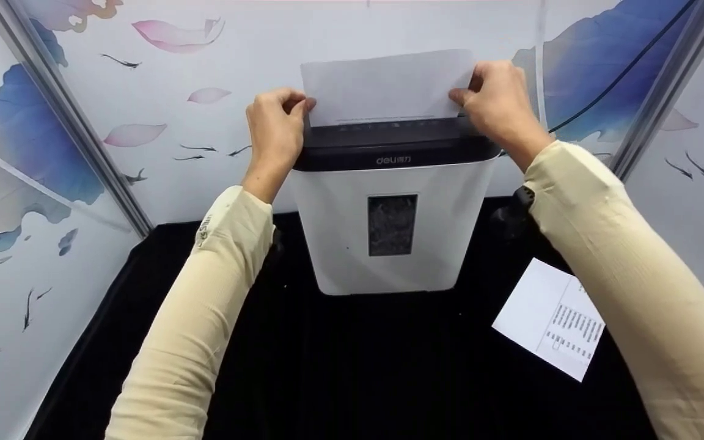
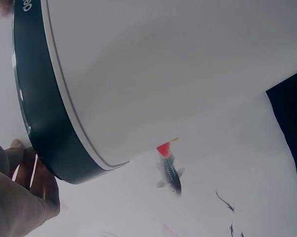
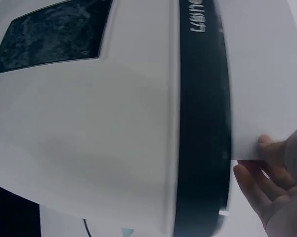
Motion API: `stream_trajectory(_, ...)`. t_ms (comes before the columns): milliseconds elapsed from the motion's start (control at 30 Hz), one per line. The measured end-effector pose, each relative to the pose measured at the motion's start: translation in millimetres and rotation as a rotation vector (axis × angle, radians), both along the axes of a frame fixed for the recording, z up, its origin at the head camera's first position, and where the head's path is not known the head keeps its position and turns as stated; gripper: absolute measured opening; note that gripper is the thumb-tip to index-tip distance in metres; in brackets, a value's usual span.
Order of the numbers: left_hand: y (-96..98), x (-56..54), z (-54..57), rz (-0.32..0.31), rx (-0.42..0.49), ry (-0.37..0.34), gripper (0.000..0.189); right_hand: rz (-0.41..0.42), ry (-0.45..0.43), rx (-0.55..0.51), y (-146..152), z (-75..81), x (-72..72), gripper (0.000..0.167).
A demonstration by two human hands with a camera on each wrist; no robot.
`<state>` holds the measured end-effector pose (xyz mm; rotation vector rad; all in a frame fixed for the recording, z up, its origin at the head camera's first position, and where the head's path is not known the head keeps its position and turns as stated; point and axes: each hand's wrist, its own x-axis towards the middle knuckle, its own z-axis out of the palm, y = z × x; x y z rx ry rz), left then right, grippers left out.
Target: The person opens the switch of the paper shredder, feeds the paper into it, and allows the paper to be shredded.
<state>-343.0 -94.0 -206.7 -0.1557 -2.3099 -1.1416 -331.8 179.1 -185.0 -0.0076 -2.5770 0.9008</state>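
Observation:
A white paper shredder [image 1: 340, 226] with a dark top and a small window stands upright at the back. Over its top a sheet of paper [image 1: 388, 85] stands on edge, its lower edge at the slot. My left hand [image 1: 275, 131] pinches the sheet's left edge between thumb and fingers, close to the shredder's left corner. On the other side, my right hand [image 1: 502, 101] pinches the right edge, thumb in front. In the right wrist view the right thumb [image 3: 272, 148] lies against the paper, with the fingers behind it. The left wrist view shows the left fingers [image 2: 42, 190] beside the dark top.
A printed sheet [image 1: 550, 318] lies on the black cloth [image 1: 352, 366] at the right, partly covered by the right sleeve. Patterned wall panels [image 1: 205, 165] close in the back and both sides. A black cable [image 1: 621, 73] runs down behind the right hand.

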Motion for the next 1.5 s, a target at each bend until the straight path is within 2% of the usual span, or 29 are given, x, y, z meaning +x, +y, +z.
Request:
stream_trajectory(200, 3.9, 0.4, -6.8, 0.002, -0.054, -0.042, 0.019, 0.005, 0.006, 0.012, 1, -8.5, -1.0, 0.024)
stream_trajectory(300, 4.3, 1.0, -6.8, 0.011, -0.066, -0.029, 0.023, 0.010, 0.030, -0.011, 1, -8.7, 0.2, 0.028)
stream_trajectory(367, 4.8, 1.5, -4.8, -0.002, -0.049, -0.001, 0.028, 0.016, 0.086, -0.054, 0, -8.7, 1.2, 0.032)
stream_trajectory(467, 5.3, 2.8, -1.2, -0.029, -0.017, 0.038, 0.037, 0.031, 0.217, -0.109, -1, -10.2, 2.4, 0.038)
stream_trajectory(533, 5.4, 3.7, -0.6, -0.038, -0.006, 0.049, 0.041, 0.042, 0.292, -0.115, -2, -12.0, 3.2, 0.037)
stream_trajectory(633, 4.9, 5.7, -3.0, -0.038, 0.003, 0.050, 0.043, 0.046, 0.337, -0.111, -3, -14.9, 4.6, 0.035)
stream_trajectory(800, 6.1, 12.9, -15.9, -0.039, 0.024, 0.080, 0.037, 0.041, 0.366, -0.123, 0, -21.3, 8.1, 0.032)
stream_trajectory(1033, 14.0, 33.1, -36.4, -0.032, 0.028, 0.215, 0.022, 0.018, 0.462, -0.113, 13, -39.3, 16.0, 0.026)
stream_trajectory(1267, 27.7, 54.7, -55.1, -0.034, 0.073, 0.214, 0.018, 0.041, 0.560, -0.119, 29, -63.5, 24.3, 0.026)
stream_trajectory(1500, 48.1, 78.3, -80.4, -0.040, 0.157, 0.299, 0.012, 0.048, 0.652, -0.099, 42, -84.1, 28.5, 0.022)
